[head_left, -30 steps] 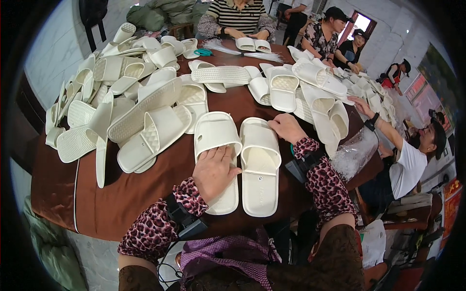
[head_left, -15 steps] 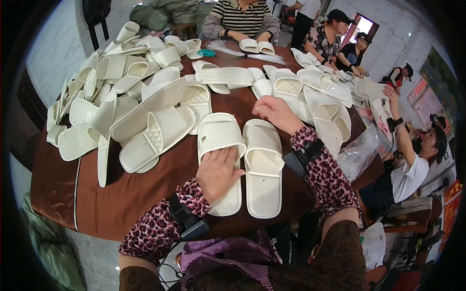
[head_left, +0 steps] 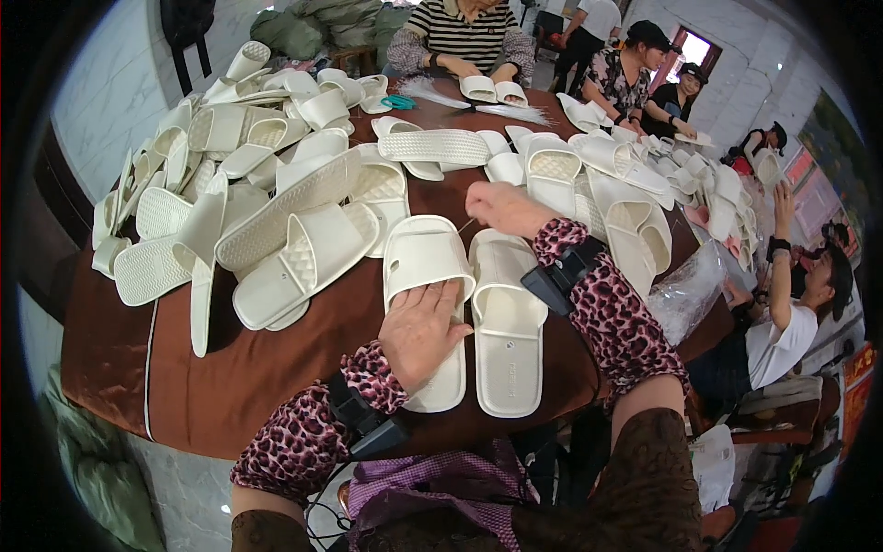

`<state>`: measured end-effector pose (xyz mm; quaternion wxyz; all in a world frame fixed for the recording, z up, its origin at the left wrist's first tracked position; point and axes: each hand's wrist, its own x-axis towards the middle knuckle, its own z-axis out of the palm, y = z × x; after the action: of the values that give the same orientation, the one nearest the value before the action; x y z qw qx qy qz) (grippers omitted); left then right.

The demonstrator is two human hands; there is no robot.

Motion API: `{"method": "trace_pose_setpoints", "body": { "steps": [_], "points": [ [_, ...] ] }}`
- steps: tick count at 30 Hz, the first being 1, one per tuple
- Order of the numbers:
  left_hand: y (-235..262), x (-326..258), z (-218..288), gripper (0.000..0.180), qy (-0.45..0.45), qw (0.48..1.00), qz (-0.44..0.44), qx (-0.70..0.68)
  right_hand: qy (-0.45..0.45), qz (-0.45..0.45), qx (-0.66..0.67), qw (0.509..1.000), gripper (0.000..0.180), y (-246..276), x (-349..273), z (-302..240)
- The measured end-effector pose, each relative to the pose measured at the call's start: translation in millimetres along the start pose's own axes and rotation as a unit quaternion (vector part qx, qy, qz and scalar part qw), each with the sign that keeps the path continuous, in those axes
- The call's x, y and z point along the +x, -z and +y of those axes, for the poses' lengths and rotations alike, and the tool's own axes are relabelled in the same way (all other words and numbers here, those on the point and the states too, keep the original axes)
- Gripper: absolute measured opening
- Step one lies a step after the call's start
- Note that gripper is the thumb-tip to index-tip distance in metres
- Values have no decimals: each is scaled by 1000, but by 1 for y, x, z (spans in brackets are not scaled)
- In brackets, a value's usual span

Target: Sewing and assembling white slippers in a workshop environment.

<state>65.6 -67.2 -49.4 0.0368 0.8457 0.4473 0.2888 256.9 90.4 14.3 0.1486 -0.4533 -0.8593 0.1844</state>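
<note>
A pair of cream slippers lies in front of me: the left slipper point(head_left: 425, 253) and the right slipper point(head_left: 509, 375), side by side with toes pointing away. My left hand point(head_left: 421, 333) rests on the left slipper's insole, fingers stretched flat and their tips slipped under the strap. Its thumb sticks out toward the other slipper. My right hand point(head_left: 506, 210) hovers over the toe ends, fingers closed in a pinch. A thin dark sliver shows below the fingertips, too small to name.
Loose cream slippers pile up at the left point(head_left: 221, 129) and the right point(head_left: 625, 202) of the brown-covered table point(head_left: 184, 386). Clear plastic bags point(head_left: 685, 294) lie at the right edge. Across the table, a person handles slippers beside white strands point(head_left: 497, 112) and a teal tool point(head_left: 398, 102).
My right hand has shifted slightly left and down, closer to the slippers' toes. My left hand stays in the left slipper. At the right, a person's raised arm has moved.
</note>
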Motion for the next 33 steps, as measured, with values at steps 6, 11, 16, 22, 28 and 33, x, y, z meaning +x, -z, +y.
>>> {"method": "trace_pose_setpoints", "body": {
  "steps": [6, 11, 16, 22, 28, 33],
  "points": [
    [34, 6, 13, 44, 13, 994, -71, -82, -25, 135, 89, 987, 17, 20, -24, 5],
    [69, 27, 24, 27, -13, 979, 4, -205, 39, 167, 143, 975, 16, 7, -44, -19],
    [51, 72, 4, 27, 77, 935, 89, -334, 152, 213, 98, 960, 10, 4, -66, -39],
    [14, 88, -4, 23, 190, 846, 12, -499, 190, 244, 129, 942, 6, -16, -69, -41],
    [8, 90, -4, 16, 209, 837, 3, -506, 118, 245, 257, 927, 7, -22, -64, -29],
    [4, 90, -9, 12, 207, 835, -11, -509, 59, 209, 429, 877, 7, -26, -60, -21]
  ]
}}
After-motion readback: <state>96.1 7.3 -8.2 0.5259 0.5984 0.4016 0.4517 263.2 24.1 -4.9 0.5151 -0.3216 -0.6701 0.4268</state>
